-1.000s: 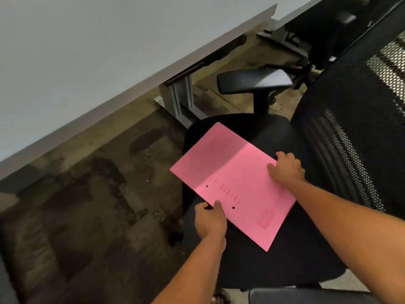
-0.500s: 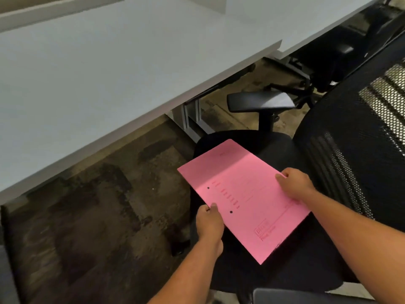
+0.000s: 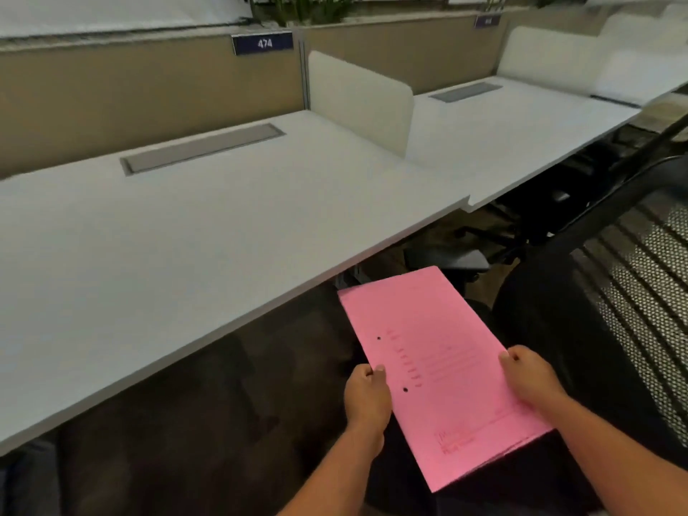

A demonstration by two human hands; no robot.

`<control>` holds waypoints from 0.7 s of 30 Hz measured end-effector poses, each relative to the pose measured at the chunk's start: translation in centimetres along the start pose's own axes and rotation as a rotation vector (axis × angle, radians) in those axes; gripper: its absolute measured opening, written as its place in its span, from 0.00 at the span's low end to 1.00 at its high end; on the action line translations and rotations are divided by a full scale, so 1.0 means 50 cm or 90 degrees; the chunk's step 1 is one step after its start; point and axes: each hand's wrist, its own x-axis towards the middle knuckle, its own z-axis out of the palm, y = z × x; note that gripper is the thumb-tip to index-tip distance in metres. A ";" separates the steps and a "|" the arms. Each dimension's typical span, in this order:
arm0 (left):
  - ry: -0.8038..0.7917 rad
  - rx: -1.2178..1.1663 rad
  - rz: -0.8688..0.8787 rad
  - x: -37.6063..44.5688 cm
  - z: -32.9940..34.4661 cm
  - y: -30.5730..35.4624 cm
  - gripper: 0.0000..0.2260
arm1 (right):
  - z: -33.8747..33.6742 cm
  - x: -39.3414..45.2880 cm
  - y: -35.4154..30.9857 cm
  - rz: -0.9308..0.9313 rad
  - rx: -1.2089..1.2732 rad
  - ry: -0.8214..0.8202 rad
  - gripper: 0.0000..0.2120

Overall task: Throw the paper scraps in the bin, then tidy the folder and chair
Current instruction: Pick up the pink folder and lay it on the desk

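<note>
A pink folder [image 3: 428, 351] with two punched holes is held flat in the air above the seat of a black mesh office chair [image 3: 603, 329]. My left hand [image 3: 366, 398] grips its left edge with the thumb on top. My right hand [image 3: 530, 381] grips its right edge. The chair stands to the right of the white desk [image 3: 186, 232], its backrest at the far right and one armrest [image 3: 458, 260] just beyond the folder. No paper scraps or bin are in view.
A grey cable hatch [image 3: 201, 147] is set into the desk. A beige partition carries a sign reading 474 [image 3: 262, 43]. A white divider [image 3: 357, 98] separates this desk from the one to the right [image 3: 521, 132]. Dark carpet [image 3: 186, 422] lies below.
Both hands have lifted the folder up off the chair seat. My view has tilted up, so the desk top and partition now show.
</note>
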 end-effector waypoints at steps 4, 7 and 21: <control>0.002 -0.009 0.042 -0.074 -0.050 0.063 0.10 | -0.059 -0.066 -0.070 -0.036 0.016 0.038 0.10; 0.013 -0.018 0.065 -0.119 -0.099 0.105 0.09 | -0.084 -0.113 -0.126 -0.073 0.032 0.061 0.10; 0.151 -0.087 0.154 -0.278 -0.481 0.253 0.11 | -0.053 -0.380 -0.494 -0.232 0.081 0.047 0.11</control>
